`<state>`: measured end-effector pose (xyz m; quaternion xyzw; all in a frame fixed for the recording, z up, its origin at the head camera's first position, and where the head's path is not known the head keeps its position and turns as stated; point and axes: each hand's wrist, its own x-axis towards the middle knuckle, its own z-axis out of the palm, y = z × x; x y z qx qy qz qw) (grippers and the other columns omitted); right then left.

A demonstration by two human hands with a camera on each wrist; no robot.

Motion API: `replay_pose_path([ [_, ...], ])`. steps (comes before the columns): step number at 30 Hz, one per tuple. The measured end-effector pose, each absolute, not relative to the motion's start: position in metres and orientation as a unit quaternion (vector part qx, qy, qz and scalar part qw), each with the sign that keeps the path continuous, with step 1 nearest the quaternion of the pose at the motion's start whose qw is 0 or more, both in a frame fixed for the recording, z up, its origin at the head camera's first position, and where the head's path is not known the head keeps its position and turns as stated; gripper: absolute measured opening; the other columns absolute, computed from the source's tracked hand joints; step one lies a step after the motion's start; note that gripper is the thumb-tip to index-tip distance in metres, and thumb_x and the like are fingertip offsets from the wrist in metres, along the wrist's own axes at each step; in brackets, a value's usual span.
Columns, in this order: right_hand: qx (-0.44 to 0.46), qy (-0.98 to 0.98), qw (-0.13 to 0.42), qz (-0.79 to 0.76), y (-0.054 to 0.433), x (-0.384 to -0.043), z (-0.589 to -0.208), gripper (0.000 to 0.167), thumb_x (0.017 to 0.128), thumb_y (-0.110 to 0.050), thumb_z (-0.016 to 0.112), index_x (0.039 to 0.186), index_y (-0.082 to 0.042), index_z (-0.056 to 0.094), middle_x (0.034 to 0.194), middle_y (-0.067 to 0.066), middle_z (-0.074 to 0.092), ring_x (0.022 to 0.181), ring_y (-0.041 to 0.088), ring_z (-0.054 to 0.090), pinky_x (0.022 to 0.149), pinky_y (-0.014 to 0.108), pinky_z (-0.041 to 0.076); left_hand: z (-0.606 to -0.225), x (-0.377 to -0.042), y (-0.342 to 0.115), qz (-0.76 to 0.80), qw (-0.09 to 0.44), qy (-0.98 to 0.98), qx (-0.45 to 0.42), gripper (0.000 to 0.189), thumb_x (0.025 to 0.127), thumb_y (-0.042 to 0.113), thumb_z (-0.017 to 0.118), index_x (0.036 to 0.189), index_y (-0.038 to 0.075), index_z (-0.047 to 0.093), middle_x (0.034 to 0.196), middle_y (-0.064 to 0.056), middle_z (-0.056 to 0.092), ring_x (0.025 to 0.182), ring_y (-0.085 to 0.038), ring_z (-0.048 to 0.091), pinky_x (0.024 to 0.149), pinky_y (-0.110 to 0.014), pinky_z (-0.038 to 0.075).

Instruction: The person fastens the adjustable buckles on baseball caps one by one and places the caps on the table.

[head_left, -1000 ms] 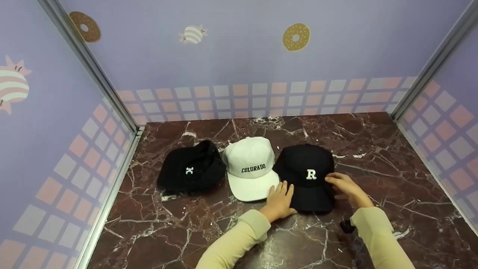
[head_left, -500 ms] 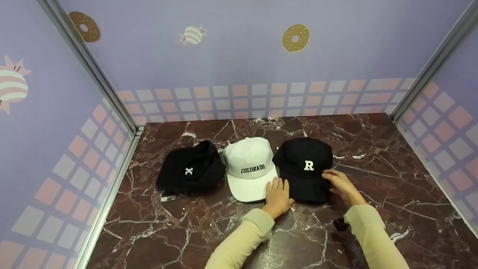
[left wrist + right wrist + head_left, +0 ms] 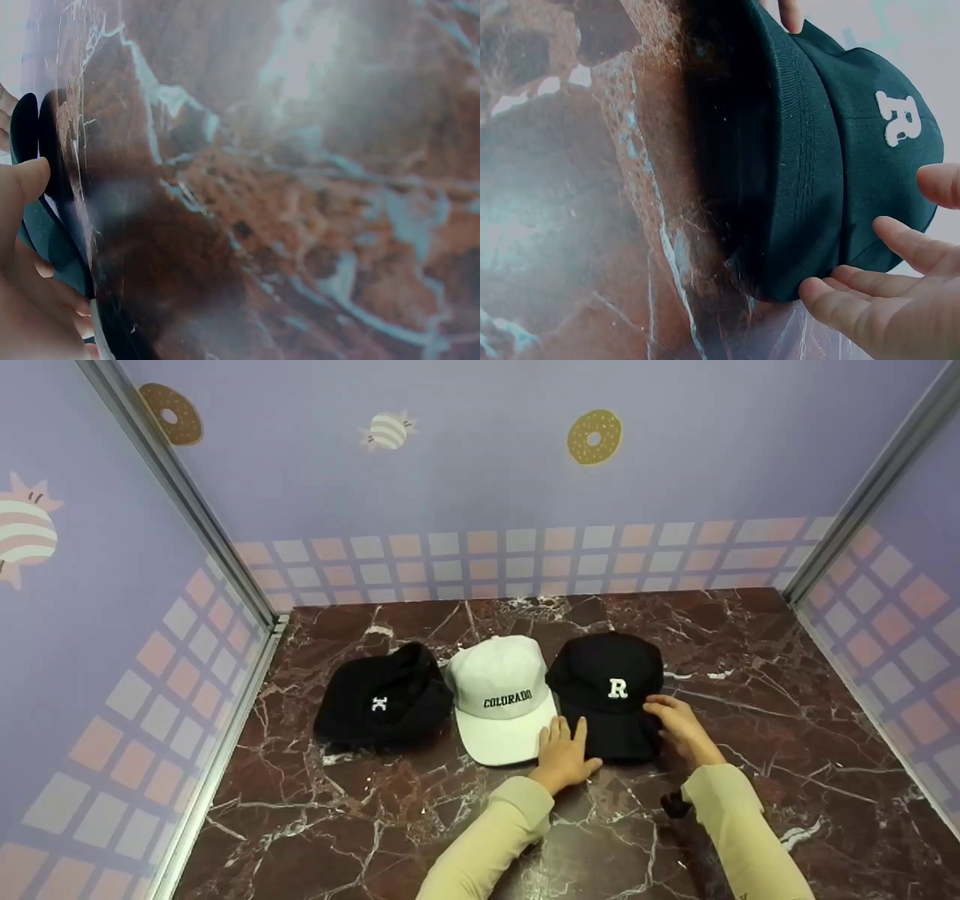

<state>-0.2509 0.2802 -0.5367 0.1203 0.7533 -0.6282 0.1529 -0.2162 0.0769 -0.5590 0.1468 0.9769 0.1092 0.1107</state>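
Observation:
Three baseball caps lie side by side on the dark red marbled surface. At the right is a black cap [image 3: 606,671] with a white R, its brim toward me. A white cap [image 3: 501,675] lettered COLORADO lies in the middle, and another black cap [image 3: 382,697] with a small white mark lies folded-looking at the left. My left hand [image 3: 565,754] has its fingers spread over the neighbouring brim edges of the white cap and the R cap. Against the R cap's right side rest the straight fingertips of my right hand [image 3: 900,292]; it also shows in the head view.
Purple panels [image 3: 480,487] with tile, candy and doughnut prints stand behind and at both sides of the marbled tabletop [image 3: 337,825]. Metal frame strips [image 3: 225,735] run along the corners. A small dark object [image 3: 675,804] shows at the right wrist.
The R cap has slid away from me and slightly left, level with the white cap. My right hand has moved along with it. My left hand has shifted slightly at the brims.

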Motion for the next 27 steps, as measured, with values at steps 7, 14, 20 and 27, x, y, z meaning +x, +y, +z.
replay_pose_path([
  [7,0.154,0.740,0.143,-0.639,0.285,-0.251,-0.536,0.048,0.088,-0.021,0.045,0.129,0.003,0.034,0.118,0.007,0.041,0.109,0.021,0.037,0.090,0.039,0.036,-0.548,-0.221,0.068,0.136,0.131,0.969,0.161,0.070,0.083,0.048,0.050,0.140,0.016,0.024,0.143,-0.015,0.026,0.134,-0.028,0.016,0.107,-0.042,0.016],
  [14,0.211,0.701,0.126,-0.670,0.295,-0.248,-0.541,0.042,0.088,-0.017,0.045,0.126,0.001,0.038,0.106,0.002,0.053,0.098,0.013,0.049,0.081,0.030,0.042,-0.532,-0.230,0.055,0.132,0.103,0.966,0.195,0.060,0.085,0.041,0.050,0.135,0.013,0.033,0.136,-0.010,0.039,0.129,-0.028,0.029,0.104,-0.044,0.022],
  [20,0.230,0.677,0.111,-0.690,0.300,-0.247,-0.545,0.041,0.089,-0.016,0.043,0.126,0.002,0.038,0.105,0.003,0.053,0.099,0.015,0.051,0.092,0.036,0.037,-0.522,-0.240,0.035,0.166,0.000,0.957,0.240,0.045,0.084,0.029,0.052,0.125,0.011,0.046,0.121,-0.006,0.055,0.116,-0.024,0.046,0.098,-0.040,0.031],
  [27,0.231,0.674,0.113,-0.692,0.300,-0.246,-0.545,0.044,0.090,-0.017,0.043,0.128,0.002,0.035,0.129,0.017,0.039,0.110,0.022,0.046,0.100,0.038,0.033,-0.513,-0.260,0.005,0.184,-0.186,0.926,0.272,0.037,0.078,0.017,0.056,0.115,0.012,0.056,0.109,-0.002,0.061,0.100,-0.019,0.056,0.085,-0.033,0.041],
])
